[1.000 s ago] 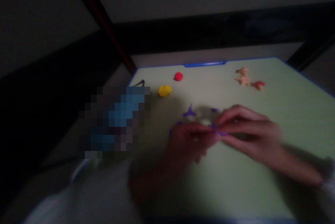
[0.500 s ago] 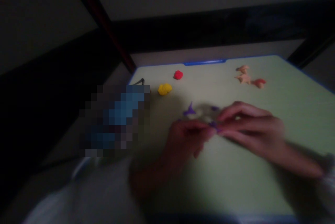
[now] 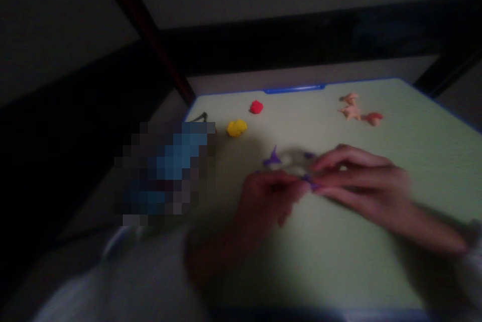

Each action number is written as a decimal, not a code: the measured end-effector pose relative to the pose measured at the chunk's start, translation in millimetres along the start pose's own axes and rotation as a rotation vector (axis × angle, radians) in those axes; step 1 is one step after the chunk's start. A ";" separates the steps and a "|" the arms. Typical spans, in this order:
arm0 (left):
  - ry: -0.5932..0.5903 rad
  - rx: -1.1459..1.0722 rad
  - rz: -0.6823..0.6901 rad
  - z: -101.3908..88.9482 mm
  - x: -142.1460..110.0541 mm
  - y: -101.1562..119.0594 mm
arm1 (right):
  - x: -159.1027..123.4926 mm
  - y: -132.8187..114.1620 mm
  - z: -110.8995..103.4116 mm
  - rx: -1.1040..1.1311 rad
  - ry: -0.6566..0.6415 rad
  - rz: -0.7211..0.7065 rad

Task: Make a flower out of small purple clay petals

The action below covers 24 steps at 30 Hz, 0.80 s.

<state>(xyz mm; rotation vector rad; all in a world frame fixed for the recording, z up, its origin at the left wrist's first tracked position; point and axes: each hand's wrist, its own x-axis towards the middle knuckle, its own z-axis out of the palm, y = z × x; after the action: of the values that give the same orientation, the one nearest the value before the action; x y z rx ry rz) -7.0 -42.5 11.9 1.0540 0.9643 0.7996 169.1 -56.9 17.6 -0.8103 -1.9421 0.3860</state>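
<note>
Between the fingertips of both hands is a small piece of purple modelling clay (image 3: 310, 182). My left hand (image 3: 265, 199) pinches it from the left, thumb and fingers pressed together. From the right, my right hand (image 3: 361, 179) grips the same piece with its fingertips. Just beyond the hands lie a pointed purple clay shape (image 3: 274, 156), a pale clay lump (image 3: 286, 159) and another small purple bit (image 3: 309, 155). My fingers partly hide the held piece, and the picture is dim and soft.
On the pale table (image 3: 324, 272) with its blue edge, a yellow clay lump (image 3: 237, 128) and a red clay lump (image 3: 256, 107) sit at back left. Several peach clay shapes (image 3: 351, 112), one with red on it, lie at back right. A blurred-out blue area (image 3: 176, 156) covers the left side.
Hardly anything differs. Both hands keep their pinch on the purple clay, with only a very slight shift of the fingers.
</note>
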 end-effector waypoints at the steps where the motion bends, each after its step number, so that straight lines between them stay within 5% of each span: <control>1: 0.003 -0.007 0.004 -0.2 0.2 -0.1 | 0.0 0.3 0.3 0.001 0.005 0.002; 10: 0.038 0.064 0.145 -1.0 -1.9 3.9 | 0.2 2.8 3.2 0.106 0.044 0.151; 24: 0.078 0.167 0.316 -2.1 -1.1 -2.0 | 0.7 0.4 0.4 0.006 -0.025 0.039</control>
<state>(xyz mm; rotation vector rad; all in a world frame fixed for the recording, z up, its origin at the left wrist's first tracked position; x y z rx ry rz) -9.2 -43.3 9.9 1.3500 0.9548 1.0379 168.8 -56.1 17.7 -0.8441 -1.9498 0.4267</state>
